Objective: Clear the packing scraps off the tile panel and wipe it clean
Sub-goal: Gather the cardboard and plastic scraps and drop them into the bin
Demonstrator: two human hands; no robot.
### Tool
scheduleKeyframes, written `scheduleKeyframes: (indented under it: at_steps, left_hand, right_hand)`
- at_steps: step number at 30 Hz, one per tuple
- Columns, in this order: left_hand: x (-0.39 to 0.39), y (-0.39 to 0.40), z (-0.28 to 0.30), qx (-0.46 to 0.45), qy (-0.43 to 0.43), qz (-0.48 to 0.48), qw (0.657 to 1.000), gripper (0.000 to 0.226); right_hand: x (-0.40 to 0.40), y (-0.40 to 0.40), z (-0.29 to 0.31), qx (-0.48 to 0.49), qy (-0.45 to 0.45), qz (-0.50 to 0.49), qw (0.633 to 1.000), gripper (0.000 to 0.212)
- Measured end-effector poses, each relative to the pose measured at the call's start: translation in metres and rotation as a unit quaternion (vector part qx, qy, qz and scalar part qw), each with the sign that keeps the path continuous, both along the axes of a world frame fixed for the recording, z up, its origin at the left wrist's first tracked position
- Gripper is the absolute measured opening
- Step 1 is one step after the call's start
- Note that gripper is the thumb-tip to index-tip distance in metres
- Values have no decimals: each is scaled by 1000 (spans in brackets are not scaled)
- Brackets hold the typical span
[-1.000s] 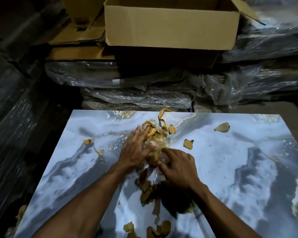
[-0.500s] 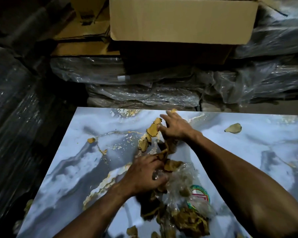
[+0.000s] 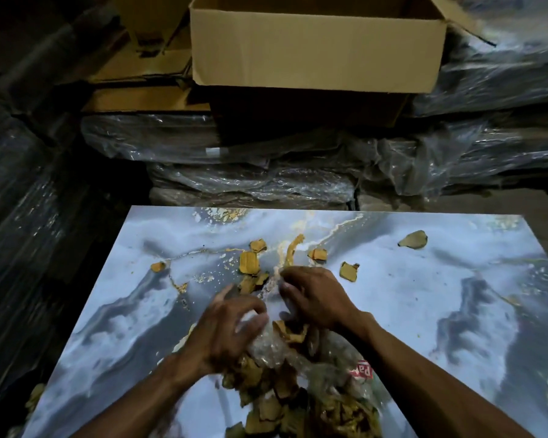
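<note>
A blue-white marbled tile panel [image 3: 424, 295] lies flat in front of me. Torn yellow-brown packing scraps [image 3: 249, 262] are strewn over its middle, and a heap of them [image 3: 266, 406] lies near the front edge. A crumpled clear plastic bag [image 3: 326, 361] with a red label rests on that heap. My left hand [image 3: 231, 327] is curled on the bag's near edge. My right hand [image 3: 317, 298] is closed over scraps just beyond the bag. Single scraps lie apart at the left [image 3: 158, 266] and far right [image 3: 413, 240].
An open cardboard box [image 3: 317, 52] stands on plastic-wrapped stacks [image 3: 266, 181] just behind the panel. More dark wrapped goods [image 3: 19, 216] rise along the left side. Flattened cardboard [image 3: 146, 96] lies at the back left.
My right hand has pulled back from the far scraps toward the bag, dragging pieces along. My left hand has stayed on the bag. The view has tilted slightly.
</note>
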State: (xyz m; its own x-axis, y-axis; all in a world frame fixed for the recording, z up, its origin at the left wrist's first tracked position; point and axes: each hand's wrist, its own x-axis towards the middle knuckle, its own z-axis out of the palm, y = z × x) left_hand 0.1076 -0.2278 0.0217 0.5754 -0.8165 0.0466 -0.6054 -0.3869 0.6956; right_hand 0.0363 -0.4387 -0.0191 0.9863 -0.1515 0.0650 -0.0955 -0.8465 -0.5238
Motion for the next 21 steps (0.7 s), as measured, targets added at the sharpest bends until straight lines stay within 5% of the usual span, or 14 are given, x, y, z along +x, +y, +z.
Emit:
scheduleKeyframes:
  at_steps: [2,5,8,12,17,21]
  left_hand:
    - [18,6,-1,31,-3,85,996,53]
    - [61,24,-16,134,-77,238,959,55]
    - [98,42,-28,216,-20,338,916,67]
    - [111,42,-41,239,48,333,911,67]
    - [72,0,-41,137,103,244,954,63]
    - [57,-36,-40,142,94,121,978,60]
  right_hand:
    - [-10,-20,7,80,-37,-121,989,37]
    - [-27,-75,8,65,-71,-312,945,40]
    - [-42,-133,-2,9,61,-391,918,52]
    - [-40,-150,-16,-38,194,-365,910,58]
    - [3,-82,-3,-38,128,-186,973,76]
    - [22,-24,-2,-2,127,-82,988,66]
